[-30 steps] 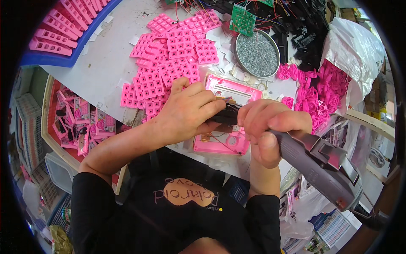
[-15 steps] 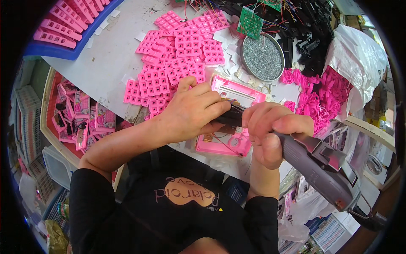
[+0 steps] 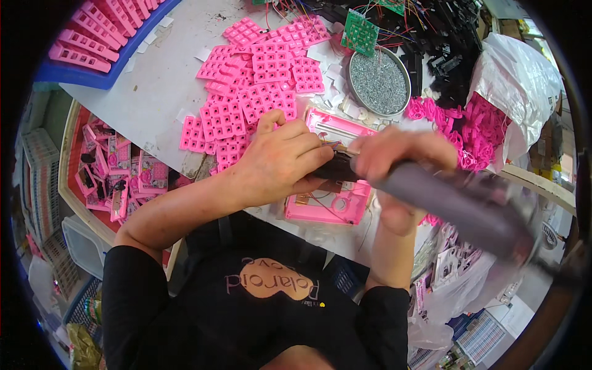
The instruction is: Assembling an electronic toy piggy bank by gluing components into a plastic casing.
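A pink plastic casing (image 3: 300, 213) with wires and metal strips inside lies on the table before me. My left hand (image 3: 277, 157) is closed on a black plastic part (image 3: 338, 168) over the casing's middle, thumb and fingers pressed at its left end. In my right hand (image 3: 401, 154) is a dark grey electric screwdriver (image 3: 459, 200), blurred by motion. It slants from the casing out to the lower right. Its tip is hidden by my fingers and the black part, so contact cannot be told.
Pink keypad pieces (image 3: 271, 61) are heaped beyond my left hand. A round dish of small screws (image 3: 379, 83) stands behind the casing, beside a green circuit board (image 3: 360, 32). Pink loops (image 3: 481, 132) and a silvery bag (image 3: 521, 83) lie right; a blue tray (image 3: 114, 77) sits far left.
The screwdriver's body and my right hand have swung, the tool's rear end moving up and to the right. The casing has shifted slightly. My left hand stays in place on the black plastic part.
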